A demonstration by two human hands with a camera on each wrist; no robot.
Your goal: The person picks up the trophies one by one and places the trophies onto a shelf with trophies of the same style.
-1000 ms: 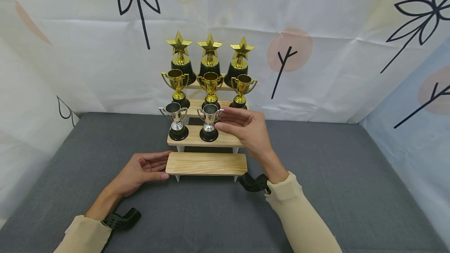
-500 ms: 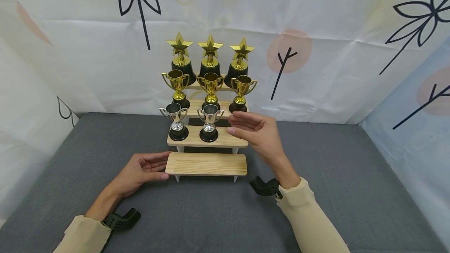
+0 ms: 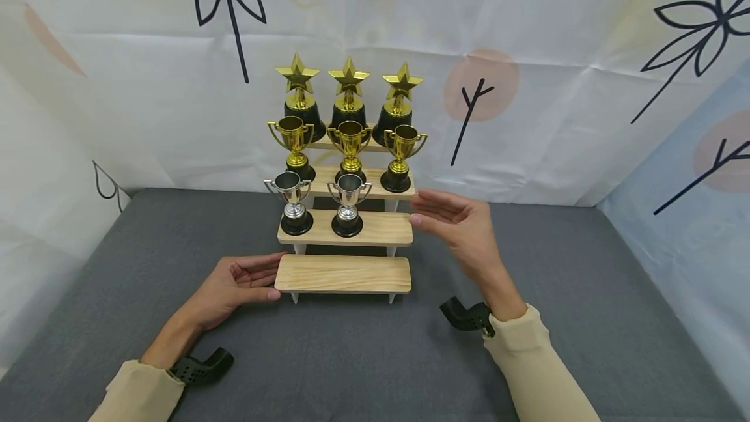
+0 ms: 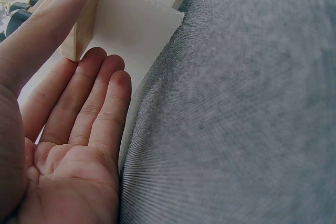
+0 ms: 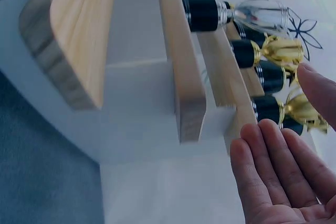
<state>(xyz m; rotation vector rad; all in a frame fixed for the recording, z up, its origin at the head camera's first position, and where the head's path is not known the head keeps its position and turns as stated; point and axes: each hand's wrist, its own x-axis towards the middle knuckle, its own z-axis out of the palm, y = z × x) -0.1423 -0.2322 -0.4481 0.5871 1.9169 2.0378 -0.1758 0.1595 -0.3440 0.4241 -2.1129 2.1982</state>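
Note:
A wooden tiered stand [image 3: 342, 273] holds small trophies. Two silver cups on black bases, a left one [image 3: 295, 210] and a middle one [image 3: 348, 207], stand upright on its second step from the front. My left hand [image 3: 231, 288] lies at the left end of the lowest step, fingers fairly straight; in the left wrist view the fingertips [image 4: 94, 56] are by the board and its white support. Beside the right end of the silver cups' step, my right hand [image 3: 457, 230] holds nothing. Its fingers [image 5: 278, 156] are extended in the right wrist view.
Three gold cups [image 3: 349, 139] stand one step higher, and three gold star trophies [image 3: 348, 86] on the top step. The lowest step is bare wood. Grey cloth [image 3: 340, 370] covers the table; a patterned white curtain [image 3: 556, 135] hangs behind.
My right hand has withdrawn from beside the middle silver cup and moved right, past the end of the step. The left hand and the trophies have stayed put.

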